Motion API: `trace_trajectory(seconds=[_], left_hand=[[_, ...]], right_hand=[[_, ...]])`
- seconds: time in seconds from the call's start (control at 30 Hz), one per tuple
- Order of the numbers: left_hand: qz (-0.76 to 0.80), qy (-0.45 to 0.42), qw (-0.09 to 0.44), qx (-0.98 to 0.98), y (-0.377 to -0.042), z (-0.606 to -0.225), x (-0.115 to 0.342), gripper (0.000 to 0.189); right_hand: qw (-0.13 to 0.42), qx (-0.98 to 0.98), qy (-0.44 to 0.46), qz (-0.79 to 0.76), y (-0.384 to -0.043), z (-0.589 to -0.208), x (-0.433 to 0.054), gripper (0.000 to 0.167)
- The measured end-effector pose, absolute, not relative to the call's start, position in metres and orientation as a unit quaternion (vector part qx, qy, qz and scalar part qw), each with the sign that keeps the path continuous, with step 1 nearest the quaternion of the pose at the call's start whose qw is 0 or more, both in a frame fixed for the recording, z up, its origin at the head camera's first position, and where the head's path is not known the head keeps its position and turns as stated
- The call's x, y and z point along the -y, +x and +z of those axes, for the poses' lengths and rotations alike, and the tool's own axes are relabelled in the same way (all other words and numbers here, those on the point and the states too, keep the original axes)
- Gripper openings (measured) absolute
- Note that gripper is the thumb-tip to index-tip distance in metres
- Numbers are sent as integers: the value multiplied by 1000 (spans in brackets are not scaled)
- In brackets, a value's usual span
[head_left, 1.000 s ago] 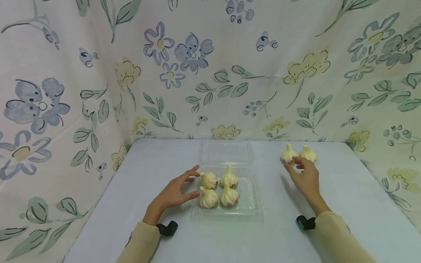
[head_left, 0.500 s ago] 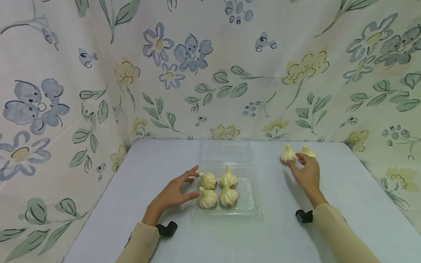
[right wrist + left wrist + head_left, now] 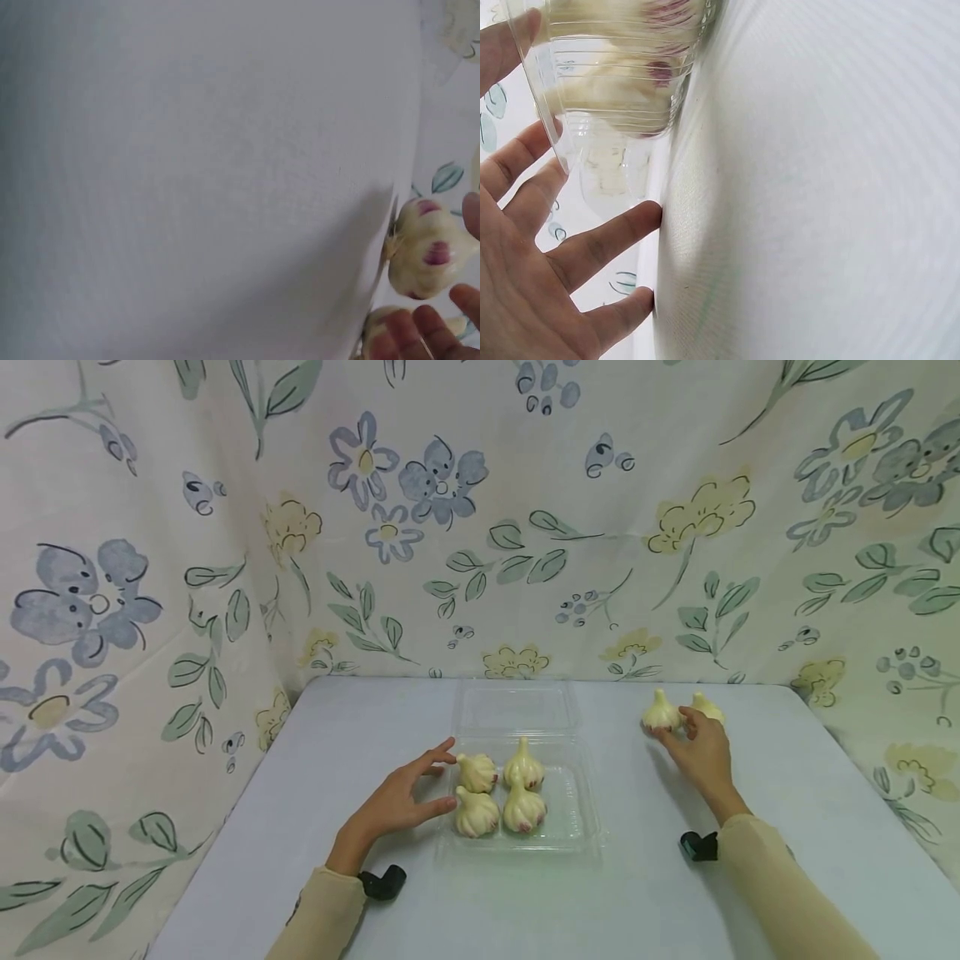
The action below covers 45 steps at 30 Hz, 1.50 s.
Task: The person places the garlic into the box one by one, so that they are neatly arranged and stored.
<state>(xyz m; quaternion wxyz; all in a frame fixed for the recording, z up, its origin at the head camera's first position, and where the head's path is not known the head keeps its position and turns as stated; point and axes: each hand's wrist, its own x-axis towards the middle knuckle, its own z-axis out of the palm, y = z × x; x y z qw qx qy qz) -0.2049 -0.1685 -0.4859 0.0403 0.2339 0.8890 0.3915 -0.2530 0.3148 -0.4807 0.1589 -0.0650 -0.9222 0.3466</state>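
A clear plastic clamshell container (image 3: 570, 810) stands with its lid (image 3: 513, 706) folded back. Several garlic bulbs (image 3: 477, 812) fill its left and middle part. My left hand (image 3: 393, 797) is at the container's left side, fingers spread, thumb and index fingertips right at the rim; in the left wrist view two fingertips rest on the table. At the back right, two more bulbs stand side by side. My right hand (image 3: 701, 756) reaches to the left one (image 3: 660, 712), thumb and index finger parted close about it. The right one (image 3: 707, 706) is partly hidden behind the fingers.
The white table (image 3: 337, 718) ends at a floral curtain (image 3: 480, 527) behind and at the sides. Black wrist cameras (image 3: 382, 883) are strapped below both hands. The container's right part shows its bare base.
My right hand has shifted slightly right, its thumb and index finger now closer about the left loose bulb. The left hand and the container have stayed in place.
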Motion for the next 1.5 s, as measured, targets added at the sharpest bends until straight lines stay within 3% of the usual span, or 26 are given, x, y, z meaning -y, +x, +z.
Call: trace_trajectory(seconds=[0.37,0.7,1.5], left_hand=[[393,231,43,-889,-204,-485,167,84],[394,235,41,-888,-207,-487,166,81],[389,229,41,-892,-205,-485,168,80]], right_hand=[[115,923,-50,364,-260,-479,-321,76],[114,923,-54,363,-266,-480,-320,79],[76,924,-48,371,-270,-484,-319,75]])
